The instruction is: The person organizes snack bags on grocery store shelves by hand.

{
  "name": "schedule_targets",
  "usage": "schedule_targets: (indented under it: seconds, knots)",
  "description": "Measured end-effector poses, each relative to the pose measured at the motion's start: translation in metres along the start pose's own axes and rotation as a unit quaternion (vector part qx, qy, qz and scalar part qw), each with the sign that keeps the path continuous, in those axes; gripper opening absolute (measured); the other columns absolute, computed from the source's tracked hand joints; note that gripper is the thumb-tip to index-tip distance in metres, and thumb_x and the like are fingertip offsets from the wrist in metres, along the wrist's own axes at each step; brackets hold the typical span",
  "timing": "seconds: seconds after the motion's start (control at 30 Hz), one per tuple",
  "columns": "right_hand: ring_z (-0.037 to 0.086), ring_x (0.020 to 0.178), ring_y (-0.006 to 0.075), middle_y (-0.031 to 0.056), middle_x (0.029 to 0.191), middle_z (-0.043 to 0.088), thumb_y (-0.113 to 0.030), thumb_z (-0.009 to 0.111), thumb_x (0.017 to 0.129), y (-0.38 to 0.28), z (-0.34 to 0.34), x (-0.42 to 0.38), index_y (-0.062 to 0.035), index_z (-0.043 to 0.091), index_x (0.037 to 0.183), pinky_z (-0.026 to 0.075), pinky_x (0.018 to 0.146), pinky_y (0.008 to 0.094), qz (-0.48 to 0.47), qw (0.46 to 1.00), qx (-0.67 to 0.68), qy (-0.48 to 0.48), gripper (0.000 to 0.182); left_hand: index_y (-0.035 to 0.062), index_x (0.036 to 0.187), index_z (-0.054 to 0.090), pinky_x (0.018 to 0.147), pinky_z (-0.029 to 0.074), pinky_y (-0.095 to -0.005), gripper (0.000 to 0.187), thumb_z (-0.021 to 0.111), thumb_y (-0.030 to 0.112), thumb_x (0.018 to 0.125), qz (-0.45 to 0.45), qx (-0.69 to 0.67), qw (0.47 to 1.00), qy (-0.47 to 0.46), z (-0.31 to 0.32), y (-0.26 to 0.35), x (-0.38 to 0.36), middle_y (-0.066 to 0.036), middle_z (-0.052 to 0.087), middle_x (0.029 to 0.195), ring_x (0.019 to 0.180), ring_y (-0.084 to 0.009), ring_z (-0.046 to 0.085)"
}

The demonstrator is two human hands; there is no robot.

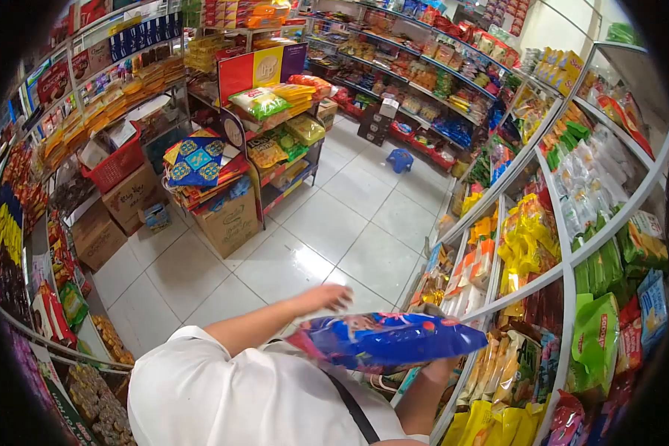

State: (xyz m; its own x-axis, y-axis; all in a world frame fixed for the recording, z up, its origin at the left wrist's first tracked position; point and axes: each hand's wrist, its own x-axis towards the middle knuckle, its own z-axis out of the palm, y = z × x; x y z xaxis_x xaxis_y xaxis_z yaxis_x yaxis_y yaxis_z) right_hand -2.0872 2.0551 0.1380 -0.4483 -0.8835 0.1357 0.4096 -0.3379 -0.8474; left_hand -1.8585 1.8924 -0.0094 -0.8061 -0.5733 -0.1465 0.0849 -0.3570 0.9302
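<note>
A large shiny blue bag with pink parts (394,340) lies across the front of the body, near the right-hand shelves. My right hand (440,366) is at the bag's right end, holding it from below; its fingers are mostly hidden by the bag. My left hand (325,297) is just above the bag's left part, apart from it and over the floor. Its fingers are blurred and loosely curled, with nothing seen in them.
White shelves (565,282) with yellow, green and red packets stand close on the right. A display rack (256,175) and a carton (230,223) with packets on top stand ahead. A blue stool (400,160) sits on the tiled floor (305,245).
</note>
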Motion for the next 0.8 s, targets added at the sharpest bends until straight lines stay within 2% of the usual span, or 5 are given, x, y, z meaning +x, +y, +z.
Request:
schedule_targets:
  seconds: [0.1,0.3,0.37,0.47,0.8]
  knots:
    - [0.057,0.083,0.0257,0.0137,0.088,0.06,-0.026,0.075,0.063,-0.009,-0.021,-0.002,-0.0007,0.056,0.088,0.044,0.076,0.0359,-0.221,0.929,-0.279,-0.103,0.04,0.0057,0.123,0.042,0.087,0.041,-0.0325,0.044,0.042,0.034,0.089,0.115,-0.04,0.981,0.147,-0.029,0.06,-0.018,-0.012,0.051,0.114,0.103,-0.0213,0.05]
    - [0.057,0.084,0.0228,0.011,0.09,0.059,-0.013,0.075,0.055,0.016,0.019,0.001,-0.0014,0.059,0.089,0.044,0.075,0.031,-0.163,0.832,-0.498,-0.182,0.039,0.0036,0.118,0.047,0.081,0.044,-0.0352,0.049,0.054,0.035,0.082,0.342,0.399,0.847,0.074,0.032,0.134,-0.055,-0.013,0.054,0.112,0.096,-0.0235,0.055]
    - [0.057,0.086,0.0257,0.0127,0.092,0.058,-0.012,0.074,0.056,0.031,0.027,-0.001,-0.0016,0.058,0.088,0.044,0.076,0.0317,-0.134,0.82,-0.516,-0.209,0.038,0.0046,0.115,0.05,0.078,0.045,-0.0352,0.048,0.057,0.035,0.079,0.352,0.541,0.764,0.022,0.073,0.141,-0.053,-0.014,0.057,0.107,0.092,-0.0262,0.057]
    - [0.056,0.089,0.0284,0.0147,0.095,0.057,-0.014,0.071,0.059,0.042,0.027,-0.003,-0.002,0.057,0.09,0.044,0.078,0.0324,-0.095,0.818,-0.512,-0.245,0.036,0.0085,0.11,0.056,0.073,0.046,-0.0356,0.046,0.059,0.039,0.076,0.085,0.535,0.84,-0.035,0.089,0.124,-0.043,-0.015,0.061,0.094,0.084,-0.0307,0.058]
    - [0.055,0.086,0.0267,0.0132,0.09,0.056,-0.01,0.066,0.064,0.063,0.017,-0.014,-0.0012,0.056,0.091,0.043,0.077,0.0327,-0.08,0.836,-0.523,-0.147,0.03,0.0082,0.109,0.056,0.071,0.047,-0.0389,0.036,0.056,0.028,0.08,0.147,0.549,0.821,-0.046,0.088,0.101,-0.039,-0.016,0.061,0.089,0.08,-0.0338,0.058]
